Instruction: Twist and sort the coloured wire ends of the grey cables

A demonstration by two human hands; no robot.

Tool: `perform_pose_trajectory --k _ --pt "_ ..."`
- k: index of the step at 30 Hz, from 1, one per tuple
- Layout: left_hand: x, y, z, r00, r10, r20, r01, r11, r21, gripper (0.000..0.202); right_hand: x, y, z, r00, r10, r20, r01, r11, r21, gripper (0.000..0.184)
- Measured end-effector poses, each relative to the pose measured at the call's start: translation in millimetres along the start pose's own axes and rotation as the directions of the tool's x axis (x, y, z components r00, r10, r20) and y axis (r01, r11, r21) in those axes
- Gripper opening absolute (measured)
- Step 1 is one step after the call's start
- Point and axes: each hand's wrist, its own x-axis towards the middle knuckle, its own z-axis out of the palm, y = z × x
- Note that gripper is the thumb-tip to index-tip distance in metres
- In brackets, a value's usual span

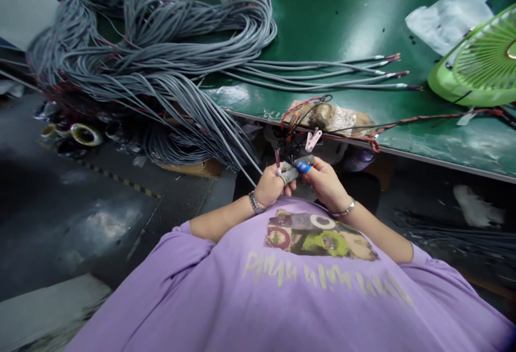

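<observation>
My left hand (271, 184) and my right hand (325, 182) are held close together just below the edge of the green table (346, 24). Both are closed in a pinch on the stripped end of a grey cable (242, 159) with thin coloured wires (287, 150) fanning out of it. The fingertips wear tape wraps, one of them blue. The grey cable runs up and left into a large bundle of grey cables (161, 45). A pink clip (313, 138) hangs just above my hands.
Several grey cables with stripped red ends (387, 67) lie across the table. A green fan (479, 62) and a plastic bag (447, 19) sit at the right. A taped pad (338, 115) lies on the table edge. Tape rolls (84, 134) lie on the floor at left.
</observation>
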Motion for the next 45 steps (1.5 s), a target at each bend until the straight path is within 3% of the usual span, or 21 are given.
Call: perform_pose_trajectory --k 4,9,14,17,22,27,33,40,45 --pt "0 0 -1.1 0.999 0.022 -0.024 -0.022 1.0 0.006 0.037 -4 0 -6 0.999 -0.002 0.041 0.0 0.999 0.051 0.039" --pt "1 0 -4.5 1.0 0.014 -0.025 -0.014 1.0 -0.009 0.036 -1 6 -20 0.999 0.037 -0.011 -0.034 0.982 0.187 0.053" --pt "2 1 -4.5 1.0 0.016 0.0 -0.016 0.999 0.03 0.038 4 7 -31 0.996 0.064 -0.059 -0.05 0.976 0.213 0.048" --pt "2 2 -2.7 0.999 0.021 0.033 -0.024 0.996 0.08 0.037 2 4 -33 0.998 0.056 -0.018 -0.052 0.983 0.178 0.046" --pt "2 1 -2.1 0.997 0.04 0.059 -0.045 0.995 0.089 0.035 1 -3 -25 0.989 0.036 0.142 -0.038 0.999 0.014 0.045" --pt "3 -1 -1.9 0.997 0.038 0.064 -0.042 0.997 0.069 0.034 4 -7 -12 0.996 -0.042 0.073 0.047 0.997 -0.069 0.032" --pt "2 -1 -0.7 0.998 0.033 0.062 -0.036 0.998 0.06 0.032 0 -8 -5 0.999 -0.05 0.014 0.052 0.993 -0.106 0.029" --pt "2 -1 0.7 0.998 0.037 0.047 -0.038 0.999 0.015 0.036 -2 -3 1 0.984 -0.157 -0.086 0.149 0.984 -0.099 0.026" --pt "3 -2 1.6 1.0 0.024 0.011 -0.024 0.999 -0.034 0.037 0 -4 5 0.998 0.002 -0.06 -0.001 1.0 0.004 0.032"
